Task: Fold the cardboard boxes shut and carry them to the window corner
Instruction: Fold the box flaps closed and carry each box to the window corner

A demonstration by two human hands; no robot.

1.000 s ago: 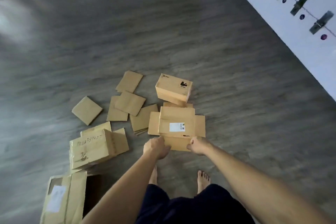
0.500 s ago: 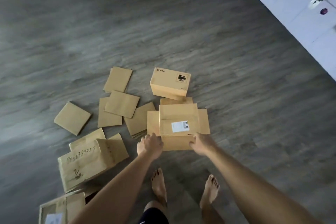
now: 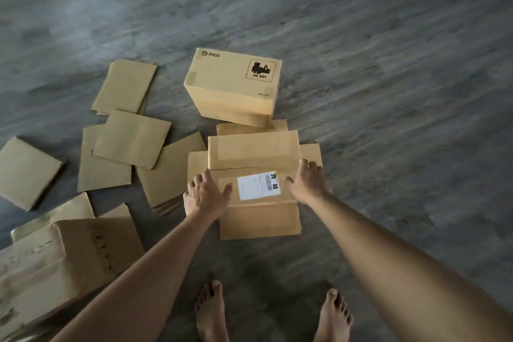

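The box (image 3: 254, 172) sits on the floor (image 3: 388, 91) just ahead of the bare feet, its flaps splayed out flat, so it is not yet folded shut. The left hand (image 3: 205, 194) lies spread on its left edge and the right hand (image 3: 306, 183) spread at its right edge, one on each side, likely to steady it or take it up evenly. Whether the fingers curl under, I cannot tell. A closed PICO box (image 3: 233, 86) stands just behind; flat sheets (image 3: 130, 139) lie to the left.
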